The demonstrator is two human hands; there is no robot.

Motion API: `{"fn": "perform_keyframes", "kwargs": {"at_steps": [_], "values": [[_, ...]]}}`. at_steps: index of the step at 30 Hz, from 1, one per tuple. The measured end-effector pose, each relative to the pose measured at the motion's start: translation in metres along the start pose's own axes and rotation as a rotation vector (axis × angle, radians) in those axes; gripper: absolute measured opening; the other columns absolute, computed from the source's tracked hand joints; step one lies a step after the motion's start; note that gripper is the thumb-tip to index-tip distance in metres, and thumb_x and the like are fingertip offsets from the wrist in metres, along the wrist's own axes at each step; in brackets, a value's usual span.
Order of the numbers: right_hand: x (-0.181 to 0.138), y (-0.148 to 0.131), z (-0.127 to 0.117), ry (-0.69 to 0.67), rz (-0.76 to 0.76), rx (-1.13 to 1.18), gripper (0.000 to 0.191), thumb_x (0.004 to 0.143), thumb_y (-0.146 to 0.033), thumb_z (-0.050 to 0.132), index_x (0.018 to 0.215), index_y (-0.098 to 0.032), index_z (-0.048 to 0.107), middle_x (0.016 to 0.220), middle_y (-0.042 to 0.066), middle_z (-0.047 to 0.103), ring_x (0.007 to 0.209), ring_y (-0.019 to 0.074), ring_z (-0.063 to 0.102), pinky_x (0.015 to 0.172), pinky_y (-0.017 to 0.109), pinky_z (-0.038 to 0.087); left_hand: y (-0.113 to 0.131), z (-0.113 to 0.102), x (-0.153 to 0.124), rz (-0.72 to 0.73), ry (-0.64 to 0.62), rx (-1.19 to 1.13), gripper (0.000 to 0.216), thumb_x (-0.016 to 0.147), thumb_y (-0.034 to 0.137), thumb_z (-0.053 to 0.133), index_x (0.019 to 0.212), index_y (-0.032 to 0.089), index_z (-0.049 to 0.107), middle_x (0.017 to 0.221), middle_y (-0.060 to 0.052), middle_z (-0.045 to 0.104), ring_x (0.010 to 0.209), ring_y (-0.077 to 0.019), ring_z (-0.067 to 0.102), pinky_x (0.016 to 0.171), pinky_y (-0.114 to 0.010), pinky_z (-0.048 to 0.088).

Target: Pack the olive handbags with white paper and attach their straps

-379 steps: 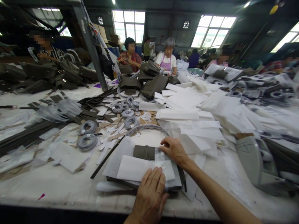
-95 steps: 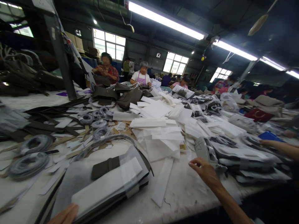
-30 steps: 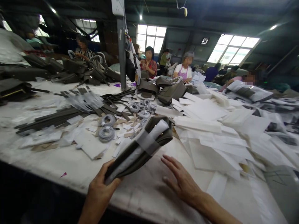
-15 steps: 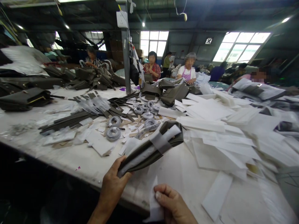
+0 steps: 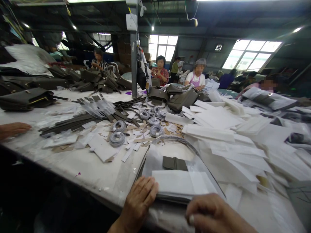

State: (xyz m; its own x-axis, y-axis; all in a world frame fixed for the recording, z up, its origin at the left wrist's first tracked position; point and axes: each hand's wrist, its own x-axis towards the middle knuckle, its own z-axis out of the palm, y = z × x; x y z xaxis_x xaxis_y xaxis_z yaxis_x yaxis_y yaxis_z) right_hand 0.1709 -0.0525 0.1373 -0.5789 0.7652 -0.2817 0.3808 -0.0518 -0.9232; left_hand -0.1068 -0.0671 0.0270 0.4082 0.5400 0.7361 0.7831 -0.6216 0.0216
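A dark olive handbag [image 5: 175,163], partly covered with white wrapping sheets, lies on the near part of the table, its plastic-wrapped handle arching away from me. Across its near part is a folded white sheet [image 5: 171,182] with a clear band near its right end. My left hand [image 5: 143,197] grips the bag's near left corner, fingers laid over the edge and thumb hidden. Close to the bag's near right edge, my right hand [image 5: 209,210] is curled closed and a little blurred; I cannot make out what is between its fingers.
Coiled grey wrapped handles [image 5: 117,139], dark straps [image 5: 70,124] and paper scraps cover the table's middle. White sheets [image 5: 233,142] pile up on the right. More dark bags [image 5: 182,99] lie farther back by a post [image 5: 134,64]. Another person's hand [image 5: 16,129] rests at the left edge.
The bag was held up on edge in my left hand; now it lies broad side up on the table. The white strip my right hand pinched no longer shows. Another person's hand has appeared at left.
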Motion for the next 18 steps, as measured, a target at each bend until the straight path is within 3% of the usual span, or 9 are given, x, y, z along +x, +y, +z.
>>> {"fn": "perform_keyframes", "kwargs": {"at_steps": [3,6,8,12,13,18], "values": [[0.037,-0.018,-0.041,0.31,-0.127,-0.329,0.028,0.089,-0.046,0.06,0.079,-0.021,0.069,0.072,0.001,0.068,0.071,0.02,0.062,0.068,0.029,0.046,-0.01,0.0,-0.011,0.036,-0.012,-0.037,0.043,0.097,0.008,0.034,0.133,0.017,0.055,0.125,-0.009,0.067,0.129,-0.021,0.054,0.118,-0.044,0.036],[0.086,-0.014,-0.076,0.447,-0.029,-0.655,0.024,0.091,-0.038,0.054,0.087,-0.02,0.07,0.08,0.003,0.07,0.075,0.0198,0.064,0.068,0.029,0.045,-0.014,-0.003,-0.017,0.056,-0.015,-0.052,0.042,0.1,0.01,0.032,0.133,0.018,0.055,0.125,-0.008,0.067,0.131,-0.0217,0.053,0.119,-0.048,0.033],[0.117,-0.002,-0.09,0.38,0.081,-0.802,0.019,0.087,-0.029,0.06,0.098,-0.018,0.071,0.09,0.006,0.071,0.081,0.0207,0.065,0.071,0.029,0.046,-0.014,-0.003,-0.018,0.049,0.003,-0.047,0.04,0.102,0.013,0.03,0.131,0.018,0.057,0.123,-0.009,0.069,0.13,-0.022,0.054,0.118,-0.048,0.035],[0.156,0.021,-0.095,0.206,0.098,-0.918,0.059,0.063,-0.015,0.081,0.119,-0.019,0.067,0.108,0.009,0.067,0.093,0.0246,0.064,0.079,0.03,0.045,-0.014,0.002,-0.017,0.058,0.085,-0.023,0.039,0.104,0.016,0.028,0.126,0.018,0.06,0.118,-0.008,0.071,0.127,-0.0212,0.056,0.117,-0.048,0.037],[0.161,0.023,-0.094,0.157,0.082,-0.941,0.06,0.061,-0.014,0.083,0.118,-0.02,0.068,0.108,0.009,0.066,0.093,0.0244,0.063,0.079,0.03,0.045,-0.015,0.005,-0.017,0.073,0.114,-0.014,0.039,0.104,0.016,0.029,0.124,0.018,0.062,0.117,-0.007,0.071,0.126,-0.021,0.057,0.118,-0.049,0.036],[0.174,0.02,-0.088,-0.026,0.001,-0.99,0.013,0.071,-0.014,0.075,0.082,-0.02,0.071,0.09,0.002,0.066,0.084,0.019,0.061,0.072,0.025,0.041,-0.021,0.015,-0.017,0.133,0.211,0.026,0.037,0.104,0.015,0.032,0.116,0.016,0.067,0.114,-0.007,0.071,0.123,-0.0216,0.059,0.117,-0.051,0.037]]}}
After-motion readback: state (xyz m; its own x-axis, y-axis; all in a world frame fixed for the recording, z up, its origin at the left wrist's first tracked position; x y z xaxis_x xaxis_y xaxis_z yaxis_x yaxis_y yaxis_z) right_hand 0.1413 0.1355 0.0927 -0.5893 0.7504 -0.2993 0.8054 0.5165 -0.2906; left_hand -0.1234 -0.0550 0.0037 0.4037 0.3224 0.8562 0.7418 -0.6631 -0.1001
